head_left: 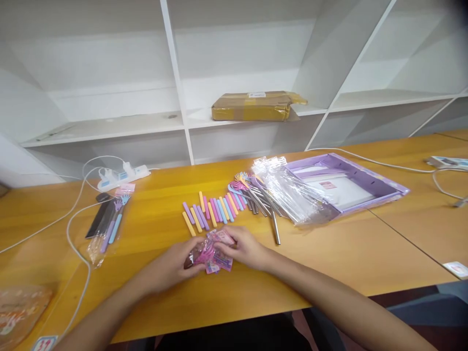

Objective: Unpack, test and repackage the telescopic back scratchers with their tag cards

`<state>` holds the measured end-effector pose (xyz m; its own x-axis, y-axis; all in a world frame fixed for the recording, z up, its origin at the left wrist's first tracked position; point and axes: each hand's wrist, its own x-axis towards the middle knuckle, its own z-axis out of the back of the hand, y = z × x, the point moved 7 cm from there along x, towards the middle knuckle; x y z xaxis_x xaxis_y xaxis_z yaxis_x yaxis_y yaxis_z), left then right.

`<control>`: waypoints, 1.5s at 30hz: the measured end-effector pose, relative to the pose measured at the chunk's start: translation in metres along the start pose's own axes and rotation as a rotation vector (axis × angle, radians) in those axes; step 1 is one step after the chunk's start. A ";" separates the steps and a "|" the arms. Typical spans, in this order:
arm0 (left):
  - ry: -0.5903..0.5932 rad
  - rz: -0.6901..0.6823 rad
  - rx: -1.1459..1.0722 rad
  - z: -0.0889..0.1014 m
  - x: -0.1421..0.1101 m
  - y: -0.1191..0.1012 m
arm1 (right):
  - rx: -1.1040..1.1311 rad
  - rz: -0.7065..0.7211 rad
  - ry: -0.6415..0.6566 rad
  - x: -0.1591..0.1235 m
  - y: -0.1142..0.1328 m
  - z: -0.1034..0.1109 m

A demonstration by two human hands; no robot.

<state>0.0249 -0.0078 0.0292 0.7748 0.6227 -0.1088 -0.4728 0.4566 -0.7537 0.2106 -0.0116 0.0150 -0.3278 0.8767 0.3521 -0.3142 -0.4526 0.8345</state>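
Note:
My left hand [174, 265] and my right hand [245, 249] meet near the front of the wooden table [329, 253]. Both are closed on a small clear packet with a pink card and pink hand-shaped pieces [214, 251], which rests on or just above the tabletop. Just behind the hands lies a row of pastel handles [214, 210] in yellow, purple, pink and blue. To its right is a pile of metal rods with coloured hand-shaped heads [256, 197].
A heap of clear plastic sleeves [288, 190] lies beside a purple box lid [351, 183]. At the left lie a bagged set [107, 226], a white power strip [122, 176] and cables. A cardboard parcel [256, 106] sits on the white shelf behind.

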 end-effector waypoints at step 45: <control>0.205 0.029 -0.501 -0.002 -0.005 0.016 | 0.021 0.161 -0.524 0.012 0.090 0.097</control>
<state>0.0140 -0.0052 0.0161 0.8541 0.4712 -0.2201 -0.2758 0.0515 -0.9598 0.2653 -0.0262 0.1355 0.1188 0.7629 0.6355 -0.2768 -0.5893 0.7591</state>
